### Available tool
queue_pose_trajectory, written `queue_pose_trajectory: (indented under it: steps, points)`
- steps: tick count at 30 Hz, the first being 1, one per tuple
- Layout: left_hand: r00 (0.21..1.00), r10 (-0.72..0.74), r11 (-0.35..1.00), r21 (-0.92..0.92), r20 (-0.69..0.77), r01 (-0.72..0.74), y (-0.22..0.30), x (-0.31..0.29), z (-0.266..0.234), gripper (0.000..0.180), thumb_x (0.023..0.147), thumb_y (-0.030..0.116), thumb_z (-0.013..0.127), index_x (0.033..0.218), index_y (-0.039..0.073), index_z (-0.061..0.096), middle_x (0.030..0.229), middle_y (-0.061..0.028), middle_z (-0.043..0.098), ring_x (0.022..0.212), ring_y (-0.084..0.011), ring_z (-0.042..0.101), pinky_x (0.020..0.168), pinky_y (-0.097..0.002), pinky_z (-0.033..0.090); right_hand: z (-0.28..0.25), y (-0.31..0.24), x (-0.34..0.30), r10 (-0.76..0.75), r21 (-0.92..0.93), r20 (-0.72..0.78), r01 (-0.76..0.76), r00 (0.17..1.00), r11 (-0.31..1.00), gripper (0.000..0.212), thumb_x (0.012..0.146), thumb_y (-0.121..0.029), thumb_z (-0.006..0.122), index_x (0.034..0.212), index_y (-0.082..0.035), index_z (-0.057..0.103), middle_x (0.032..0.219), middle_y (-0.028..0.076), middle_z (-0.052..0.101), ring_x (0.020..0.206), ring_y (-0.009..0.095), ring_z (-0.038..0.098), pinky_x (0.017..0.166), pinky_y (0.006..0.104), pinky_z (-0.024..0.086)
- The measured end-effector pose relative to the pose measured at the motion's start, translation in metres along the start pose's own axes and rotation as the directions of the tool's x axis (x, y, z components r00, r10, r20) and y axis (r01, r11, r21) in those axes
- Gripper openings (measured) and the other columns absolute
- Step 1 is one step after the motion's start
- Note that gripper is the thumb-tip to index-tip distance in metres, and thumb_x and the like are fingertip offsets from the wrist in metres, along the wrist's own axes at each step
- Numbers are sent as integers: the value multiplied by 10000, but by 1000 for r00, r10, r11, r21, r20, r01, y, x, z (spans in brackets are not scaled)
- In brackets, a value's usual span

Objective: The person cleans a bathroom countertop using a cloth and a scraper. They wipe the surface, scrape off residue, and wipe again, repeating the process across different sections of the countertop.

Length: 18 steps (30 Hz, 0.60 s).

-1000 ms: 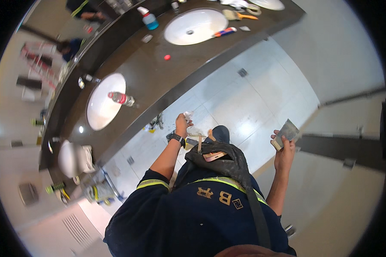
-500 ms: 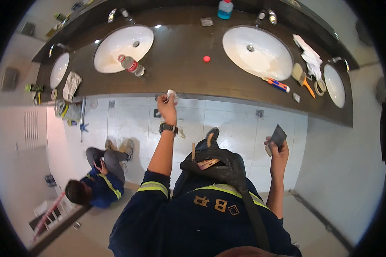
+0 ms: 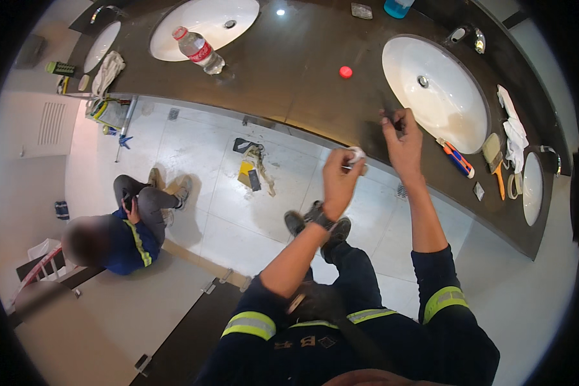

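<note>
Dark countertop [image 3: 289, 71] edge, left hand [image 3: 338, 177] fingers pinching white roll [image 3: 356, 154], right hand [image 3: 402, 132] gripping dark tool [image 3: 388, 109].

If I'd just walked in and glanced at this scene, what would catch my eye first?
Probably the two raised hands in the middle: the left hand pinches a small white roll, and the right hand grips a thin dark tool at the edge of the long dark counter. A white sink sits just beyond, with a plastic bottle lying farther left. Down on the pale floor, lower left, another person sits.
</note>
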<state>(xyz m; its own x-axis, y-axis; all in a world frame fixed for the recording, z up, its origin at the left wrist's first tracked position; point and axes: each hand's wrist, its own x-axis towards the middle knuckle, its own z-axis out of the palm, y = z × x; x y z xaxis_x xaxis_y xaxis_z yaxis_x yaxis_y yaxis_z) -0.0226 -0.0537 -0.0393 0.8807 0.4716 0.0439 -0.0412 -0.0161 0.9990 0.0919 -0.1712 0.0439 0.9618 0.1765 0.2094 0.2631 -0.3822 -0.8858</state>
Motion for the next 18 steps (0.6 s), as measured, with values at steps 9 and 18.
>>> queue_pose_trajectory:
  steps: [9,18]
  points:
    - [829,521,634,559,202,-534,54,155,-200,190,886,103,798,989,35,654,915,-96,638,777,-276,610,676,-356,473,3,32,12,-359,-434,279,450,891,781,288,816,3,718,1072,-12,586,1084,181,625,992,394,634,906,445,517]
    - [783,539,664,416,309,-621,15,202,-174,238,874,165,784,1008,10,663,943,-117,665,840,-293,648,761,-365,510,15,27,11,-342,-584,201,393,918,710,308,928,-26,630,1235,-29,652,1100,165,664,1055,356,645,955,428,511]
